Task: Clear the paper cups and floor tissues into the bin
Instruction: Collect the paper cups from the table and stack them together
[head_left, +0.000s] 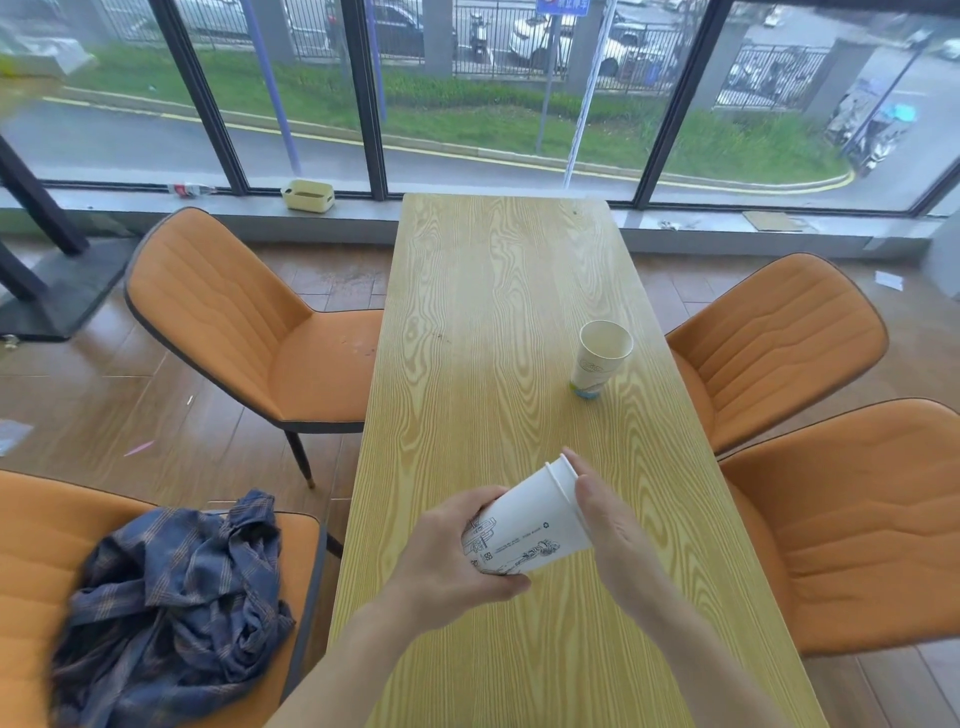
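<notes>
Two nested white paper cups with a dark line drawing are tilted on their side above the near part of the wooden table. My left hand grips their base. My right hand is closed over their rims. A third paper cup, white with a green and blue band, stands upright farther off near the table's right edge. A white piece of paper or tissue lies on the floor at the far right. No bin is in view.
Orange chairs flank the table: one at the far left, two on the right. A near-left chair holds a crumpled blue checked shirt. A cream box sits on the window sill. Small litter dots the wooden floor.
</notes>
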